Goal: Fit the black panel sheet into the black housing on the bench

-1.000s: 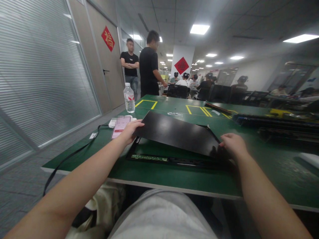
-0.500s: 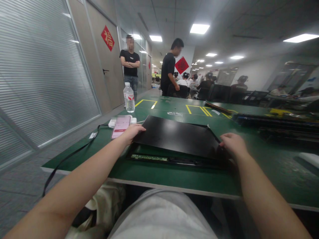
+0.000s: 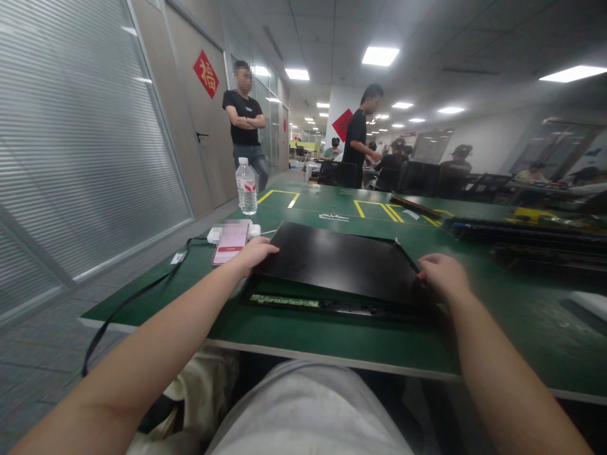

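Note:
A glossy black sheet (image 3: 336, 259) spans the space between my hands, tilted with its near edge raised. My left hand (image 3: 258, 254) pinches its left edge, thumb on top. At the right edge my right hand (image 3: 441, 273) is closed on the sheet's border, fingertips curled; part of the grip is dark and blurred. Beneath the near edge shows a narrow black frame (image 3: 379, 309) with a green circuit board strip (image 3: 284, 301) along its left part. The rest of the frame is hidden by the sheet.
On the green table (image 3: 341, 344) lie a phone (image 3: 231, 243), a white plug (image 3: 253, 230) and a black strap (image 3: 142, 291). A water bottle (image 3: 246, 186) stands behind them. Dark panels (image 3: 516, 237) are stacked at right, near a white object (image 3: 590, 303). Two people stand beyond the table.
My hands and the black sheet stay almost still. In the background, one standing person has walked to the right, and the other has shifted slightly left.

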The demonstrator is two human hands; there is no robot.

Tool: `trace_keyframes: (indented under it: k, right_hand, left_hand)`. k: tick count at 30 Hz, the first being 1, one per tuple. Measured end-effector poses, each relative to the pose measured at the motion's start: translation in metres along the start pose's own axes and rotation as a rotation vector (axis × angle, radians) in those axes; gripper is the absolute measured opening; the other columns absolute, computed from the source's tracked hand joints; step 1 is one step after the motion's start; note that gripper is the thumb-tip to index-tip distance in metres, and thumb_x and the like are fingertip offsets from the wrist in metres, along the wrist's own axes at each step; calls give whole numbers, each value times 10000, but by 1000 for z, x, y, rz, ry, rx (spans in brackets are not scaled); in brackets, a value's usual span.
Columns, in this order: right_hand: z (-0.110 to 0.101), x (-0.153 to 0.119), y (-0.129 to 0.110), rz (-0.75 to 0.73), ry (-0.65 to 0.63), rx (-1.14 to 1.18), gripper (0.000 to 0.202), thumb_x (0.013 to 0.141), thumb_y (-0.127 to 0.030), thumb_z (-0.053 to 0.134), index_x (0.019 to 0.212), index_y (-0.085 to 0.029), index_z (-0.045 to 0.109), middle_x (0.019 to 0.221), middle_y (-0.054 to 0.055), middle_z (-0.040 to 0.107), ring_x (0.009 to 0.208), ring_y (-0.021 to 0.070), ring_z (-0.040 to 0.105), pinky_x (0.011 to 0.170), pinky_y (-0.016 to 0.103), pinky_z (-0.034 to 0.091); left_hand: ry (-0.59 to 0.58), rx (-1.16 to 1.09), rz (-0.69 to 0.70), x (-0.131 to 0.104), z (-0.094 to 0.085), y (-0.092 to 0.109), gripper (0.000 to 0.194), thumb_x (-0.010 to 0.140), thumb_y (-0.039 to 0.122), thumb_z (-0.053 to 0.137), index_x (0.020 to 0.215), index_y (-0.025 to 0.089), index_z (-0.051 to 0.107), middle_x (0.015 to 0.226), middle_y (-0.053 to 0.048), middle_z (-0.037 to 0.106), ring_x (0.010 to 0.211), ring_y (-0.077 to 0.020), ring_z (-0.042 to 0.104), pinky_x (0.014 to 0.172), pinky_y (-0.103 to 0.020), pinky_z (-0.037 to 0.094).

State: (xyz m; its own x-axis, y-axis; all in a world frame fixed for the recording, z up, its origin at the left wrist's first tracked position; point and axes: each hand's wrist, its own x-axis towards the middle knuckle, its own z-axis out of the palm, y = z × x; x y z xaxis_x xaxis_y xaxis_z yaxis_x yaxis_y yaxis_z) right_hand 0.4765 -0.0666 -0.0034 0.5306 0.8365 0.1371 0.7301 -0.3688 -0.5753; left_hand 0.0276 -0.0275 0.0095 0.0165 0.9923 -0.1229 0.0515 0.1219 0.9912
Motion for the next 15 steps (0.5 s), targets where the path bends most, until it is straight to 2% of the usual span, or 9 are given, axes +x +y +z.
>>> trace_keyframes:
  k: [7,15]
  right_hand:
    - [-1,-1,-1,-9,-12,-40,259,755,-285,589,957,-229,742,714,37,743,684,216,662,564,283,435]
    - [-2,-3,-3,-20,-5,-50,254,756,-272,579,942,-236,748,708,29,741,691,212,663,558,278,432]
  left_hand:
    - [28,16,13,0,1,1,101,514,155,741,594,181,684,520,-46,671,455,-204,601,436,-274,427]
    - [6,14,18,4,-3,-4,148,515,165,767,642,168,692,565,-44,687,474,-199,617,461,-270,442]
